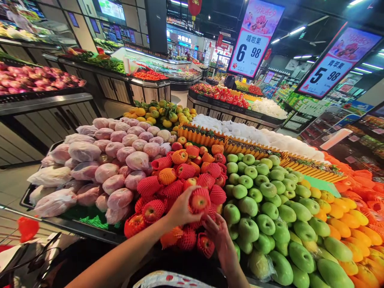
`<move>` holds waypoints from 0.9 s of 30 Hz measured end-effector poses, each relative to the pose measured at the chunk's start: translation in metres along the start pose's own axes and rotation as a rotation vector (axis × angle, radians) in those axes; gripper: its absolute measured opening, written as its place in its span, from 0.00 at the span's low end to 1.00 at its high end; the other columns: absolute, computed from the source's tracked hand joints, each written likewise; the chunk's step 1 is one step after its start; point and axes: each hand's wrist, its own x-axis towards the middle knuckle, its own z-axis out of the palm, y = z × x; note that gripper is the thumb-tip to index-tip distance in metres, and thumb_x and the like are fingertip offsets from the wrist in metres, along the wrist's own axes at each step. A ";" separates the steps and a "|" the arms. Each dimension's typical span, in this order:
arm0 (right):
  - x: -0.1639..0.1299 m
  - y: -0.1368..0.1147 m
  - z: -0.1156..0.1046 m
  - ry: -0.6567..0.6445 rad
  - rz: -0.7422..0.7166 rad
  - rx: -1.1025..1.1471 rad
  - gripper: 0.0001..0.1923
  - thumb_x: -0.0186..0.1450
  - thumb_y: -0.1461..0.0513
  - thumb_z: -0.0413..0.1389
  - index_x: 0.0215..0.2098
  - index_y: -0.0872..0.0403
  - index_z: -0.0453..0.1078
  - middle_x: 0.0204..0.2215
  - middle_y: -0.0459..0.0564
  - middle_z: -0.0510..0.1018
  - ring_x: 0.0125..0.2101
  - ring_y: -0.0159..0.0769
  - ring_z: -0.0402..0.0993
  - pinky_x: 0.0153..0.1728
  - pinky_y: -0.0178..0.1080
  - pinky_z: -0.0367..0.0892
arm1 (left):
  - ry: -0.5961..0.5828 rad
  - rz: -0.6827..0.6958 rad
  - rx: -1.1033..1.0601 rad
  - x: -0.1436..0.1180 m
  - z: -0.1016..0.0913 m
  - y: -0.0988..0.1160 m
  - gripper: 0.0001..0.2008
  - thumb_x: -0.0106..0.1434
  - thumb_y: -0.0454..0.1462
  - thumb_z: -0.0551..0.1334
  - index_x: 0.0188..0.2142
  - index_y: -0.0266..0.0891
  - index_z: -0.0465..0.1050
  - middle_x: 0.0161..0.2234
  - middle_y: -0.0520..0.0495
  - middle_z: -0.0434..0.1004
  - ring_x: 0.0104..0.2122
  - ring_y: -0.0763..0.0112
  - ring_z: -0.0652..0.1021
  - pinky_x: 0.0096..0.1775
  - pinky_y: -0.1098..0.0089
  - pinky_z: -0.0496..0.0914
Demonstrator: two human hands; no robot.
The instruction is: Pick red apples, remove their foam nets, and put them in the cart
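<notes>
Red plastic flap of a shopping cart [27,228] at far left, low, beside grey metal cart bars. Pale pink fruits wrapped in clear plastic film [114,160] heaped on the left part of the black produce counter [75,226], green matting showing under the front ones. Yellow-green citrus with leaves [163,112] piled behind that heap. Red apples in red and orange foam mesh sleeves [180,176] stacked in the middle of the counter, touching the pink heap on one side and the green heap on the other. Left hand [180,210] reaching in from lower left on a bare forearm, fingers curled around a red apple in a red foam net [200,200], gripping it from the left and holding it just above the front of the netted pile. Right hand [219,236] just below that apple, palm up, fingers spread loose and holding nothing, resting against netted apples at the front edge. Smooth bare green apples [264,200] heaped right of the hands. Orange citrus fruits [351,224] filling the far right. White foam-wrapped fruits [255,134] behind an orange picket divider [228,142]. Price signs reading 6.98 [249,52] and 5.98 [327,76] hanging above.
</notes>
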 end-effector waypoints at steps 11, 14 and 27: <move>-0.002 0.020 -0.012 -0.039 0.065 -0.025 0.40 0.54 0.35 0.67 0.55 0.44 0.67 0.54 0.59 0.83 0.50 0.50 0.83 0.52 0.50 0.71 | -0.063 -0.129 0.672 0.121 -0.015 -0.055 0.38 0.57 0.39 0.70 0.65 0.33 0.64 0.64 0.28 0.71 0.65 0.35 0.68 0.65 0.41 0.60; -0.002 0.020 -0.012 -0.043 0.038 -0.041 0.40 0.51 0.36 0.70 0.53 0.46 0.70 0.52 0.58 0.85 0.47 0.50 0.84 0.48 0.49 0.72 | -0.131 -0.133 0.690 0.124 -0.016 -0.054 0.41 0.57 0.39 0.70 0.69 0.35 0.61 0.68 0.28 0.66 0.68 0.34 0.63 0.67 0.39 0.55; -0.003 0.018 0.004 -0.043 0.023 -0.100 0.33 0.60 0.41 0.66 0.56 0.47 0.70 0.52 0.55 0.84 0.46 0.43 0.83 0.48 0.42 0.68 | -0.622 -0.058 0.394 -0.030 -0.053 -0.008 0.13 0.50 0.33 0.73 0.36 0.41 0.78 0.40 0.47 0.81 0.40 0.55 0.78 0.45 0.61 0.71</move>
